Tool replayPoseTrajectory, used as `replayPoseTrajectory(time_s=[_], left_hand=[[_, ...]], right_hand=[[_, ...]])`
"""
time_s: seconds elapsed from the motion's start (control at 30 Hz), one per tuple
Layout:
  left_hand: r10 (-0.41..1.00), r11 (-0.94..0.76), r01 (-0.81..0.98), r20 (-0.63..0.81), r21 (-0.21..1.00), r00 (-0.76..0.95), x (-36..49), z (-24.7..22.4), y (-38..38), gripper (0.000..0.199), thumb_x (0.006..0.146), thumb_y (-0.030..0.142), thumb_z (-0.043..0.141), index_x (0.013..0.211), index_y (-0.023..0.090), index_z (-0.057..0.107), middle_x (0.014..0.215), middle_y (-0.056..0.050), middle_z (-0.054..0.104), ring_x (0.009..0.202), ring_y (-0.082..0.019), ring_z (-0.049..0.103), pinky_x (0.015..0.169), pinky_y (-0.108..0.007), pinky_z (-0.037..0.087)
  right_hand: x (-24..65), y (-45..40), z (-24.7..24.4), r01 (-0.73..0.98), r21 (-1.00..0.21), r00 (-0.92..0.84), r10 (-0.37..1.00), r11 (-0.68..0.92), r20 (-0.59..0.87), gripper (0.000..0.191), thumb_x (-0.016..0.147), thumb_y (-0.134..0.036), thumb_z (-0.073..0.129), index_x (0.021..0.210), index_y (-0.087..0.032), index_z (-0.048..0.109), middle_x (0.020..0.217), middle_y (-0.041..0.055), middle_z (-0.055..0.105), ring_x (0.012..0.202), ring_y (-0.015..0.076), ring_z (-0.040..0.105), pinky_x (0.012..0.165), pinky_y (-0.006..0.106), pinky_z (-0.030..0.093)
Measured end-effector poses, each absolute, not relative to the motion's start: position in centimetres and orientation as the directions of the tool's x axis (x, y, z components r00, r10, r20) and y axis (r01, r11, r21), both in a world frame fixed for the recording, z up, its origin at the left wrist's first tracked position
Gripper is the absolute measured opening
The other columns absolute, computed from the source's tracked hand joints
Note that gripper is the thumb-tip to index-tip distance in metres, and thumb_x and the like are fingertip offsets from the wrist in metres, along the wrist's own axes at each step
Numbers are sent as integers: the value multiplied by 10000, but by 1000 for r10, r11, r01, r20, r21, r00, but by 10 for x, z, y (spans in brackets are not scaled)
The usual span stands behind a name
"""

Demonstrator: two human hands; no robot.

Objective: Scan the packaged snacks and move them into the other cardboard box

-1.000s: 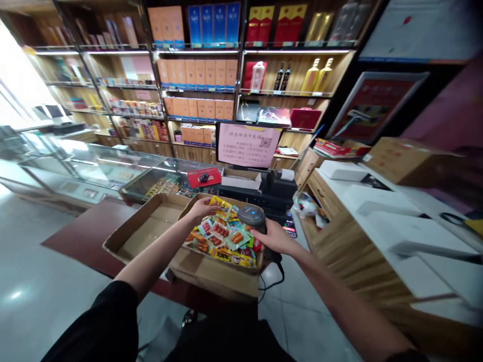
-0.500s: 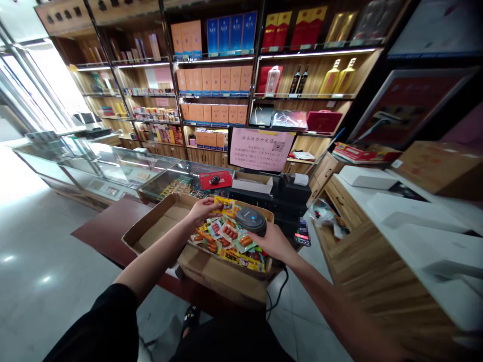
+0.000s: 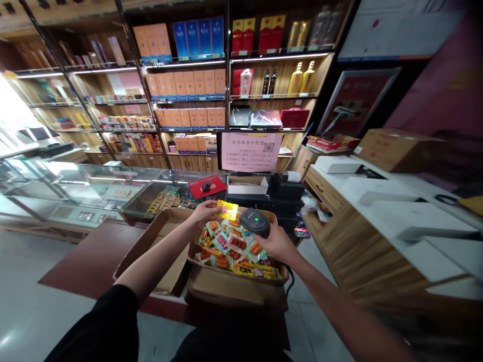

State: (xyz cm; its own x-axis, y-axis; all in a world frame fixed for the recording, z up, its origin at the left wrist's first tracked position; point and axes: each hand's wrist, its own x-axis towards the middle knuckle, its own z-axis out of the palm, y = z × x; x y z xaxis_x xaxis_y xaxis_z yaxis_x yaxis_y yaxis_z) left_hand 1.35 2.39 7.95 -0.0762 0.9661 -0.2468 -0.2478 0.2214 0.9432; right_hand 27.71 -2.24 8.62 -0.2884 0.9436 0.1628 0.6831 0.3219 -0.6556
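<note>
Between the fingers of my left hand (image 3: 206,212) is a small yellow snack packet (image 3: 228,209), held up over the far side of a cardboard box (image 3: 234,287). My right hand (image 3: 278,243) is wrapped round a dark barcode scanner (image 3: 255,222), its head angled toward the packet and a green light lit on top. Below both hands, the box is full of packaged sausage snacks (image 3: 237,242) in clear, green and yellow wrappers. Left of it lies a second, shallower cardboard box (image 3: 151,271), partly hidden by my left forearm.
Beyond the boxes stand a glass display counter (image 3: 143,193), a red sheet (image 3: 207,187) with a small black object, a monitor with a pink notice (image 3: 250,152), and a white tray (image 3: 247,186). Shelves of boxed bottles (image 3: 184,85) line the back. A wooden cabinet (image 3: 358,221) flanks the right side.
The scanner's light has turned from blue to green. The yellow packet now shows a bright, lit face. My view has swung to the right; both hands keep their holds.
</note>
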Motion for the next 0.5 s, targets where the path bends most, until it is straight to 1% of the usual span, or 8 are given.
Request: replayPoseTrajectory(time_s=[0.17, 0.27, 0.4, 0.5], left_hand=[[970, 242, -241, -243, 940, 29, 5, 79, 40, 373, 554, 149, 938, 781, 107, 644, 791, -82, 734, 723, -200, 730, 635, -326, 648], [967, 255, -238, -248, 937, 61, -12, 77, 41, 378, 550, 168, 943, 786, 106, 656, 801, -84, 737, 735, -204, 733, 647, -329, 646], [972, 236, -188, -235, 953, 26, -69, 66, 21, 390, 567, 274, 943, 804, 110, 681, 853, -94, 747, 764, -199, 733, 667, -316, 638], [981, 172, -134, -182, 976, -66, -126, 55, -7, 463, 557, 369, 939, 877, 129, 707, 901, -94, 754, 821, -210, 733, 718, -326, 635]], right_hand=[[262, -27, 90, 696, -661, -227, 959, 282, 170, 265, 772, -306, 637, 965, -149, 728, 981, 124, 785, 966, 301, 731, 797, 344, 550], [258, -30, 89, 718, -649, -177, 968, 250, 177, 258, 762, -314, 657, 967, -172, 726, 970, 100, 788, 945, 285, 731, 792, 342, 552], [252, -34, 87, 759, -612, -157, 975, 223, 160, 243, 755, -331, 664, 948, -197, 728, 915, 87, 790, 901, 283, 736, 736, 327, 550], [247, -38, 85, 780, -589, -135, 975, 214, 175, 246, 755, -340, 661, 950, -206, 728, 925, 102, 787, 906, 296, 737, 733, 335, 549]])
